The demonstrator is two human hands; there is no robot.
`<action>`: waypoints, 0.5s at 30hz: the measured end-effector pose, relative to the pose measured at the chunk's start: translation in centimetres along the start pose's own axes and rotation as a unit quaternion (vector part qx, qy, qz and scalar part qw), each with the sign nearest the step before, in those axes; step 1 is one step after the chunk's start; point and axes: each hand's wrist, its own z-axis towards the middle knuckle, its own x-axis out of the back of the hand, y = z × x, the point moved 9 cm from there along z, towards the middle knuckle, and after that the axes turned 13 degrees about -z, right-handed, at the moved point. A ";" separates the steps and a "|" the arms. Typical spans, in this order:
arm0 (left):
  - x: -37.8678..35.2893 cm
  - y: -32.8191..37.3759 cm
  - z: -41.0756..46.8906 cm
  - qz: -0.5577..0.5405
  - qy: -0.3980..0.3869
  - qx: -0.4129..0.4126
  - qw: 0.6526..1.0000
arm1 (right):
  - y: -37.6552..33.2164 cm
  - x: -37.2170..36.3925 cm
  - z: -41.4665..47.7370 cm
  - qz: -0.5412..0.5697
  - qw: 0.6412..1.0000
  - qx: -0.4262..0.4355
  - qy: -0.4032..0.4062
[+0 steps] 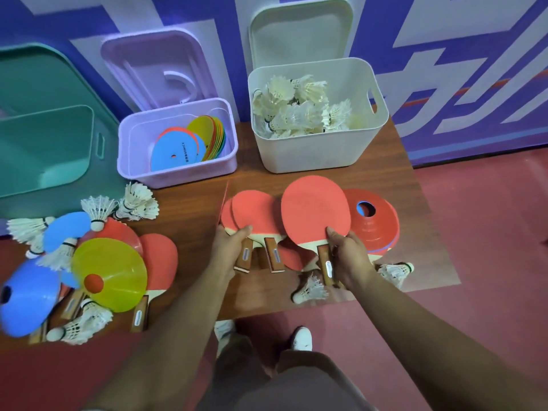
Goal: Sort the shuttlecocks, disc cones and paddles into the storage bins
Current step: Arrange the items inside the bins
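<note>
Over a red floor (489, 232), the left hand (232, 243) grips stacked red paddles (255, 212) and the right hand (351, 256) clamps another paddle (315, 212) by its handle above a wood-grain tabletop (192, 215). Beyond the hands, a lilac bin (178, 173) holds disc cones (209, 133), a white bin (320, 152) shuttlecocks (296, 111), against a purple-and-white wall (444, 84); a blue cone (173, 148) bears illegible print.
</note>
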 end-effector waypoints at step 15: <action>0.2 5.4 -3.8 -0.113 -0.103 -0.037 0.988 | -1.4 -10.7 -1.1 -0.016 0.992 -0.031 -0.124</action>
